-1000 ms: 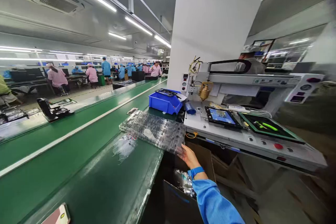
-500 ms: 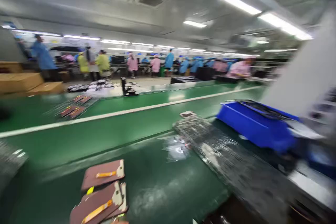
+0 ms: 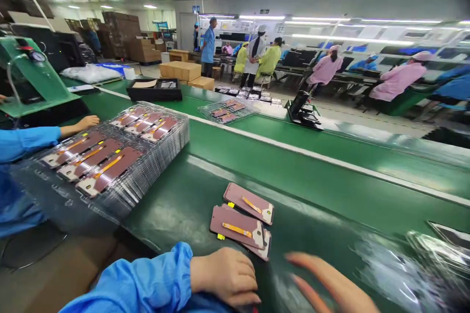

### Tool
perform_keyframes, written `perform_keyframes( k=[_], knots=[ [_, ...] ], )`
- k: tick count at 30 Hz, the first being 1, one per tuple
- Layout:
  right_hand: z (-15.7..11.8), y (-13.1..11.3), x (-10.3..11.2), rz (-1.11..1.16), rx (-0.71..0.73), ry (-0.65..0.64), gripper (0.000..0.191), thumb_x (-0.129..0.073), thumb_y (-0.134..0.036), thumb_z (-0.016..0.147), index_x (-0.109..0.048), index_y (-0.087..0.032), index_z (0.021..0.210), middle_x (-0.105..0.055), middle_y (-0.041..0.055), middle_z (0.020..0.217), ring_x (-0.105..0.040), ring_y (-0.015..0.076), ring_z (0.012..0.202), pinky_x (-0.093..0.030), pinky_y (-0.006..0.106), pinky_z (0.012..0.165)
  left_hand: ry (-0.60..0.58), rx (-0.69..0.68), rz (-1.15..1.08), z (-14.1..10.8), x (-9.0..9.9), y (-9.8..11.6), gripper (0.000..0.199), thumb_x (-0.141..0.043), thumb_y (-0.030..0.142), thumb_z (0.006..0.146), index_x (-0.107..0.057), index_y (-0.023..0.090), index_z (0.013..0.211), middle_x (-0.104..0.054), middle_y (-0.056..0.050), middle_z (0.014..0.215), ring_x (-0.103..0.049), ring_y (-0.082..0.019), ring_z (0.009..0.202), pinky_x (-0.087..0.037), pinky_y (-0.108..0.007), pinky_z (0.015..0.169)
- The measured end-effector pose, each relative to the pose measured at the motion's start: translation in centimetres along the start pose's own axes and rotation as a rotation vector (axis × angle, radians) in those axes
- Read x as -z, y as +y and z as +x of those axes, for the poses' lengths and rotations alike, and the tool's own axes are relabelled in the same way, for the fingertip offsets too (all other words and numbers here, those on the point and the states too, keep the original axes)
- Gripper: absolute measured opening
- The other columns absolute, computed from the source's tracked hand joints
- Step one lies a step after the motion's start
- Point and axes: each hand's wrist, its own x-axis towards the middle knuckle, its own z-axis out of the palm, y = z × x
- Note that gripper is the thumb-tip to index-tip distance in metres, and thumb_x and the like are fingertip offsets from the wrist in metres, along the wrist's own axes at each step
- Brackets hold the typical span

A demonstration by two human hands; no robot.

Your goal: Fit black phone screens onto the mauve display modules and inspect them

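My left hand (image 3: 229, 274), in a blue sleeve, is low in the middle with its fingers curled and pressed together; what lies under them is mostly hidden. To its right, my right hand (image 3: 326, 279) is blurred, thumb and finger spread, with nothing between them. Just beyond my left hand lie several brown phone-screen parts (image 3: 237, 225) with orange flex strips and yellow tabs, some overlapping, on the dark green mat (image 3: 176, 205).
At the left, a tall stack of clear plastic trays (image 3: 157, 161) holds more brown parts, and a co-worker's hand (image 3: 86, 123) is beside it. Blurred clear packaging (image 3: 414, 274) lies at the right. A black tray (image 3: 154, 90) and cardboard boxes (image 3: 179, 71) stand farther back.
The view has swung left, bringing in the tray stack and the co-worker's arm, while the blue bin has left the picture. Both my hands have come into view.
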Motion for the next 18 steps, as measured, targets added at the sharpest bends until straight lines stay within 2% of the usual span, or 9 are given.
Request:
perform_keyframes(
  k=[2, 4, 7, 10, 14, 18],
  knots=[
    [2.4, -1.5, -2.5, -0.077, 0.166, -0.117, 0.04, -0.054, -0.04, 0.095, -0.057, -0.022, 0.131, -0.061, 0.0119, 0.132, -0.06, 0.027, 0.118, -0.054, 0.04, 0.097, 0.176, 0.013, 0.192, -1.5, 1.3, 0.0, 0.024, -0.05, 0.032, 0.093, -0.063, 0.016, 0.08, -0.071, -0.01, 0.072, -0.069, -0.024, 0.076, -0.058, -0.036, 0.072],
    [4.8, -2.4, -5.4, -0.182, 0.28, -0.205, 0.057, -0.061, -0.046, 0.09, -0.052, -0.016, 0.138, -0.053, 0.0184, 0.142, -0.051, 0.0332, 0.129, -0.049, 0.049, 0.102, 0.342, 0.14, 0.29, -3.8, 4.0, 0.3, 0.016, -0.052, 0.028, 0.093, -0.061, 0.017, 0.088, -0.072, -0.009, 0.08, -0.067, -0.023, 0.083, -0.057, -0.037, 0.076],
    [6.8, -2.9, -8.8, -0.309, 0.237, -0.314, 0.08, -0.073, -0.056, 0.075, -0.051, -0.015, 0.14, -0.05, 0.0206, 0.143, -0.049, 0.0388, 0.129, -0.044, 0.057, 0.104, 0.457, 0.281, 0.342, -8.6, 8.4, 0.9, 0.007, -0.056, 0.021, 0.092, -0.06, 0.019, 0.098, -0.072, -0.007, 0.091, -0.065, -0.023, 0.092, -0.055, -0.039, 0.083],
    [6.8, -3.5, -10.5, -0.374, 0.15, -0.306, 0.072, -0.07, -0.054, 0.078, -0.053, -0.018, 0.138, -0.056, 0.0184, 0.138, -0.053, 0.0379, 0.123, -0.046, 0.056, 0.1, 0.478, 0.36, 0.374, -13.8, 11.0, 1.2, 0.011, -0.057, 0.017, 0.091, -0.059, 0.02, 0.102, -0.072, -0.006, 0.096, -0.065, -0.022, 0.094, -0.055, -0.038, 0.085],
    [5.7, -3.0, -11.5, -0.39, 0.131, -0.253, 0.065, -0.066, -0.054, 0.082, -0.055, -0.02, 0.137, -0.061, 0.016, 0.129, -0.059, 0.0345, 0.116, -0.051, 0.05, 0.094, 0.48, 0.436, 0.336, -18.5, 11.4, 1.2, 0.008, -0.056, 0.019, 0.092, -0.059, 0.021, 0.1, -0.071, -0.005, 0.093, -0.065, -0.022, 0.091, -0.055, -0.037, 0.081],
    [5.1, -0.7, -12.5, -0.384, 0.167, -0.23, 0.069, -0.067, -0.061, 0.079, -0.056, -0.02, 0.133, -0.064, 0.0154, 0.127, -0.061, 0.0357, 0.113, -0.054, 0.051, 0.091, 0.501, 0.507, 0.344, -19.6, 10.5, 0.3, 0.012, -0.054, 0.029, 0.094, -0.06, 0.019, 0.098, -0.071, -0.006, 0.092, -0.065, -0.024, 0.088, -0.054, -0.041, 0.079]
  ],
)
